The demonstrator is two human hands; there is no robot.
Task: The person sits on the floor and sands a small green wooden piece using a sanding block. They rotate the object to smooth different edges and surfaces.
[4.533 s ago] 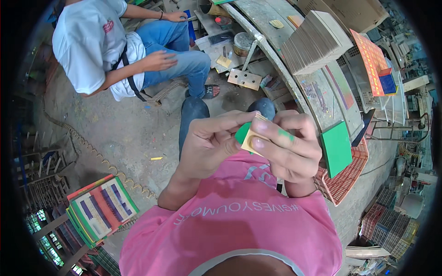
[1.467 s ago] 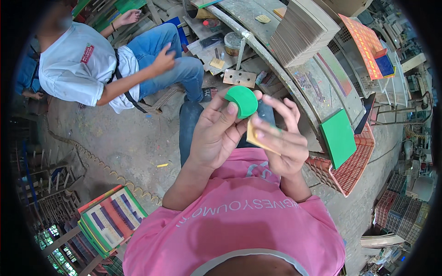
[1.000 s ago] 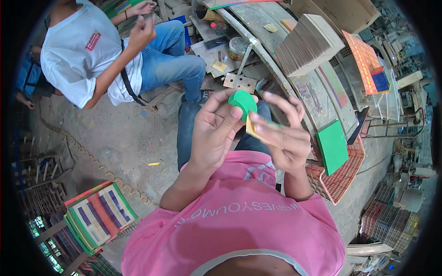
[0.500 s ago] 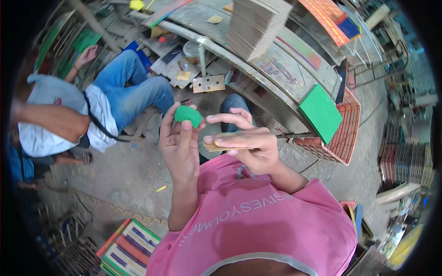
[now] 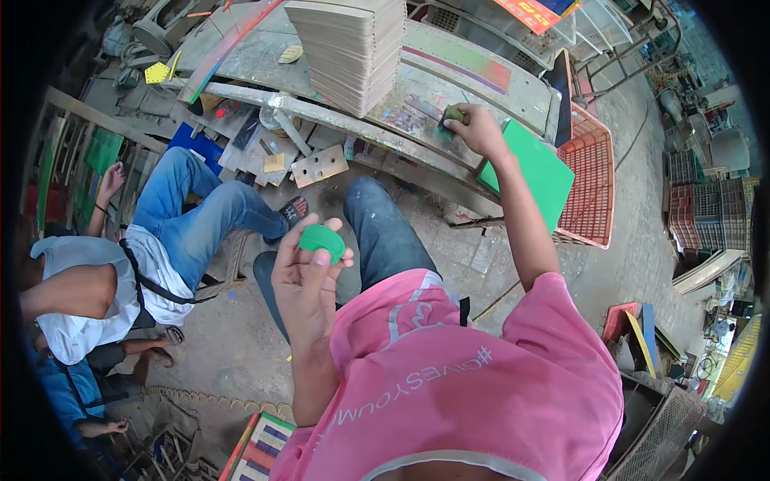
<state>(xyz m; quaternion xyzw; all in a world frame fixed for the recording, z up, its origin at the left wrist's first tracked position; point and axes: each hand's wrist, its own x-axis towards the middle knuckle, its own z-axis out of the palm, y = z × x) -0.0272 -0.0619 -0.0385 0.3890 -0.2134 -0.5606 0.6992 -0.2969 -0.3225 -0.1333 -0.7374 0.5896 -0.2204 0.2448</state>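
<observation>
My left hand (image 5: 309, 280) is closed round a small bright green piece with a rounded edge (image 5: 322, 240), held up above my knees between thumb and fingers. My right arm reaches out to the workbench (image 5: 417, 100). There my right hand (image 5: 481, 132) grips a small olive-green object with a dark end (image 5: 452, 115), close to the paint-stained bench top; its kind does not show clearly. A flat green board (image 5: 531, 176) lies by the bench's right end, just beyond my right forearm.
A tall stack of thin boards (image 5: 345, 60) stands on the bench. An orange plastic basket (image 5: 592, 188) is beside the green board. On the left sits a person in jeans (image 5: 200, 204). A tan block with holes (image 5: 321, 165) is below the bench, and striped coloured panels (image 5: 265, 445) lie behind me.
My right hand has moved from beside the green piece, where it had a thin tan strip, out to the bench, gripping the olive-green object. My left hand keeps the green piece. The view has shifted.
</observation>
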